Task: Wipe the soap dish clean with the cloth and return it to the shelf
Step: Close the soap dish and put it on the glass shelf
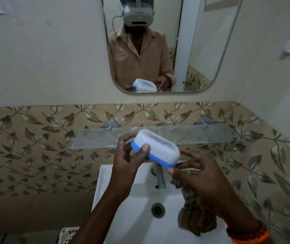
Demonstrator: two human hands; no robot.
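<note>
A white soap dish [156, 147] with a blue base is held in the air above the sink, just in front of the glass shelf [184, 136]. My left hand [130, 155] grips its left end, thumb on the lid and fingers behind. My right hand [197, 171] touches the dish's right end with thumb and fingertips while a brown patterned cloth [195, 215] hangs down from under its palm. The shelf is bare.
A white sink [131, 199] with a metal tap [160, 176] and drain [158, 210] lies below the hands. A mirror [158, 43] above reflects the person and the dish. A white perforated basket [68, 235] sits at the lower left.
</note>
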